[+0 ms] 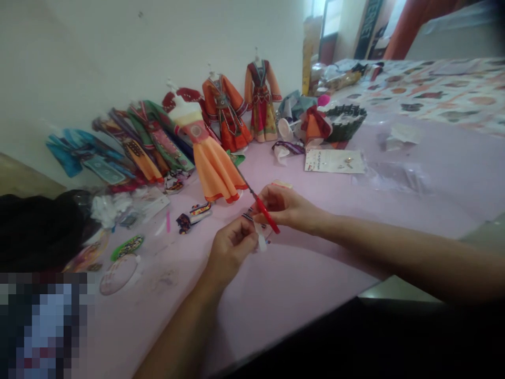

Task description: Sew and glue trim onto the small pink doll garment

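My left hand (pixel 236 243) is closed in a pinch on a small strip of dark-and-white patterned trim (pixel 248 216). A whitish piece (pixel 262 242) hangs just beside its fingertips. My right hand (pixel 286 209) is closed around red-handled scissors (pixel 267 215), whose dark blades point away toward the hem of a doll-sized dress. Its fingertips come close to the trim; whether they touch it I cannot tell. The nearest dress form wears an orange skirt and a red bodice (pixel 215 163), standing just beyond both hands.
Several small costumes (pixel 226 116) on stands line the wall. A dark woven basket (pixel 345 123) and a white card with earrings (pixel 335 161) lie at the back right. Patterned scraps (pixel 193 216), a green bead-filled item (pixel 127 247) and a clear oval lid-like piece (pixel 118 275) lie on the left.
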Demonstrator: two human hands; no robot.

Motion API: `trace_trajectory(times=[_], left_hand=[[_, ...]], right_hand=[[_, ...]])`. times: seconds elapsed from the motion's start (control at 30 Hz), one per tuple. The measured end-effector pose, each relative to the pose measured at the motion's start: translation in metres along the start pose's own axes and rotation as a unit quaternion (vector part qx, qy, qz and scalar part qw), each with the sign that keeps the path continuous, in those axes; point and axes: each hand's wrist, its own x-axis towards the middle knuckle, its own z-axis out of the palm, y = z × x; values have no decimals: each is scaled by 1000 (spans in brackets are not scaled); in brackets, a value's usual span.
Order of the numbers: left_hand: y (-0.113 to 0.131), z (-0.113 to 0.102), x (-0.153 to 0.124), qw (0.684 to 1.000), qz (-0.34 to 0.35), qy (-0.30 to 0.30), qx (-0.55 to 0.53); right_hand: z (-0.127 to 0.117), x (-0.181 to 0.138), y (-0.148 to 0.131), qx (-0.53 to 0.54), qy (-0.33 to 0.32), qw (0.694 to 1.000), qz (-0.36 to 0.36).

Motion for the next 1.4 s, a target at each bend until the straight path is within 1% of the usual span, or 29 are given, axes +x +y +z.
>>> trace_trajectory(times=[0.1, 0.17, 0.27, 0.4, 0.47, 0.57, 0.7, 0.83, 1.0, 1.2, 1.4], left_hand=[[4, -3, -1, 999, -4, 25, -20], [7, -6, -3, 997, -5, 58, -48], [11, -14, -4, 988, 16, 114, -98], [20, -23, -5, 970, 41, 158, -178], [25, -25, -6, 958, 42, 178, -222], [31, -27, -8, 938, 41, 201, -281], [35, -28, -10, 924, 28, 205, -320], [35, -28, -11, 919, 25, 206, -335], [31, -26, -12, 927, 22, 187, -324], [31, -23, -14, 928, 9, 170, -330], [29, -22, -12, 929, 8, 180, -323]], right_hand=[[-5, -1, -8, -12, 63, 998, -25], [-8, -4, -13, -31, 74, 997, -10], [-7, -12, -18, -79, 40, 996, 16], [6, -27, -17, -106, -65, 992, 37], [12, -34, -15, -159, -92, 982, 44], [16, -39, -13, -247, -105, 962, 46], [18, -39, -11, -298, -108, 945, 75], [21, -38, -9, -309, -123, 938, 101], [23, -38, -7, -291, -131, 940, 117], [21, -36, -6, -243, -153, 951, 113], [21, -35, -6, -221, -157, 954, 131]])
